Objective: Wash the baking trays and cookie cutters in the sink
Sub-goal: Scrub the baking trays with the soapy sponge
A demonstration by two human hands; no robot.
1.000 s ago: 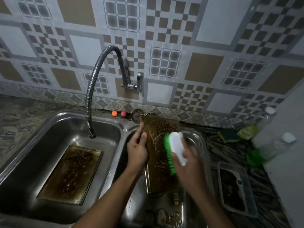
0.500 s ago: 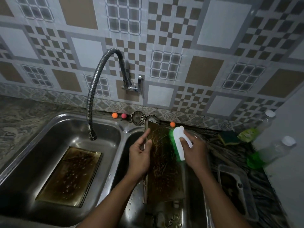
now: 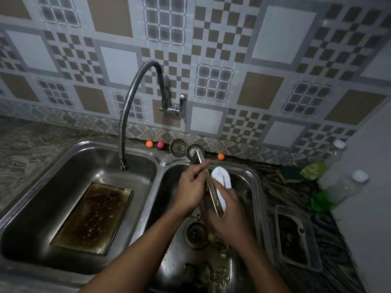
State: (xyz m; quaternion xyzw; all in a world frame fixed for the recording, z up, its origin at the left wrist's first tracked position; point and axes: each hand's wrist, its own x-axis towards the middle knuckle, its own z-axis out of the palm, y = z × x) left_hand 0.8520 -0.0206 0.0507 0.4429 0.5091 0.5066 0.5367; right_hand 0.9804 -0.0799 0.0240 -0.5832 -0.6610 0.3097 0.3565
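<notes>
Patterned wall tiles (image 3: 275, 39) back a steel double sink (image 3: 160, 162) set in a stone counter (image 3: 31, 144). We find the baking tray (image 3: 212, 193) held on edge above the right basin (image 3: 249, 187), its long side running from 11 to 5 o'clock. The left hand (image 3: 190, 187) grips the tray from 9 o'clock, fingers wrapped over its edge. The right hand (image 3: 229, 216) closes round a white scrub brush (image 3: 222, 180) at 3 o'clock of the tray, with the green bristles turned toward the tray face.

At 6 o'clock, below the hands, we note cookie cutters (image 3: 220, 275) on the basin floor near the drain (image 3: 195, 231). At 9 o'clock a second tray (image 3: 93, 216) lies flat in the left basin (image 3: 63, 176); the flexible tap hose (image 3: 131, 106) ends above that basin. At 12 o'clock, two strainers (image 3: 178, 148) and three small balls (image 3: 149, 144) sit along the back rim. At 3 o'clock, on the counter, we see a clear container (image 3: 296, 235), a sponge (image 3: 289, 174) and two bottles (image 3: 347, 185).
</notes>
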